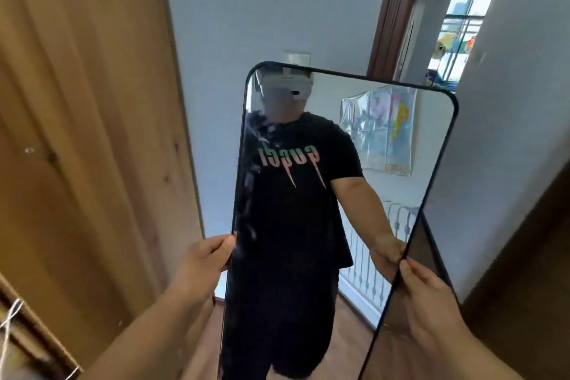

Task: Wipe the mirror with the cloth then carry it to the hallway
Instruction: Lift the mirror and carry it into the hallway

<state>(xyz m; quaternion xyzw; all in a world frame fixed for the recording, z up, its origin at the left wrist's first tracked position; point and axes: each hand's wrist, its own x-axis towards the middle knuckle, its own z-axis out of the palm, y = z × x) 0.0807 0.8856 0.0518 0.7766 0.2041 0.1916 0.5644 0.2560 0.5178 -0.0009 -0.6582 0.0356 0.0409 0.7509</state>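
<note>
Carrying tall black-framed mirror (pixel 336 194) upright, long axis vertical, between both grips: left hand (pixel 203 262) clamped on left edge, right hand (pixel 428 296) clamped on right edge; doorway (pixel 431 25) far right.

The floor (pixel 208 336) is brown wood boards, seen only as a narrow strip at about 6 o'clock, running up to the foot of the pale wall. Nothing can be made out lying on that strip. What bears the load here is the person: the left hand (pixel 203 259) at 8 o'clock and the right hand (pixel 428 296) at 4 o'clock each clasp a long edge of the tall black-framed mirror (pixel 379 194). Its lower end is out of view, so I cannot tell whether it touches the boards.
</note>
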